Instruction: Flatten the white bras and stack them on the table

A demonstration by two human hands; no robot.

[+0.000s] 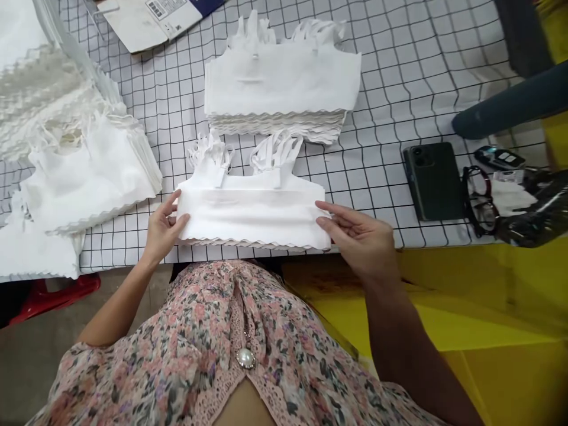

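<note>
Flat in front of me, near the table's front edge, lies a small stack of white strappy crop tops (252, 216), with their thin straps pointing away from me. My left hand (164, 228) pinches the left side of the stack, thumb on top. At the opposite side, my right hand (359, 239) grips the right edge between thumb and fingers. How many layers each hand has hold of, I cannot tell. Just beyond lies a thicker pile of similar white tops (284, 77), straps also facing away.
More white tops (93, 171) are heaped at the left on the checked tablecloth (381, 77). At the right lie a dark phone (435, 180), glasses (481, 201) and a black plastic bag (536, 216). A printed card (146, 23) is at the back; yellow boxes (465, 296) stand below.
</note>
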